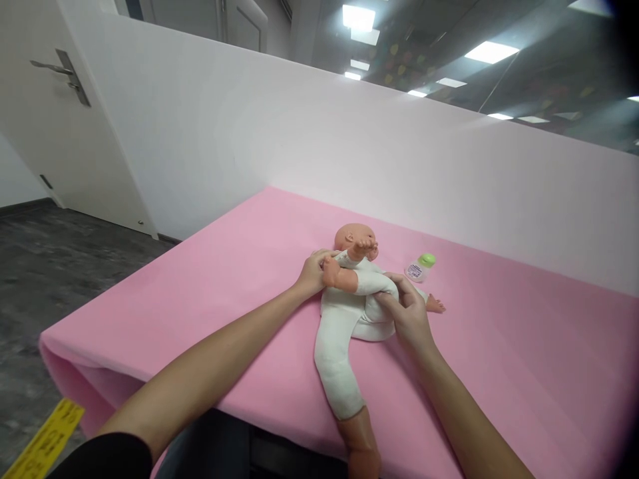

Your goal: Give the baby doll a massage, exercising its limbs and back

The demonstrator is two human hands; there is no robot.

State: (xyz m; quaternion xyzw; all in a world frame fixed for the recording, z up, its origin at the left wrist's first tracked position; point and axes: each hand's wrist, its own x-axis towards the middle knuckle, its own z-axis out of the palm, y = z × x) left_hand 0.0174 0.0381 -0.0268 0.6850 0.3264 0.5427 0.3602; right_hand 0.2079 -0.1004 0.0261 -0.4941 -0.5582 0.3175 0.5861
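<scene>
We steady the doll (349, 313) lying on the pink mat (200, 293), left hand (313, 273) gripping its arm, right hand (407, 313) pinching its raised leg, bottle (420, 267) just beyond.

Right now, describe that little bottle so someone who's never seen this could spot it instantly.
On the pink padded table, find the baby doll that both hands touch. Beyond the right hand, near the doll's head, lies the small bottle, the only thing with a green cap.
</scene>
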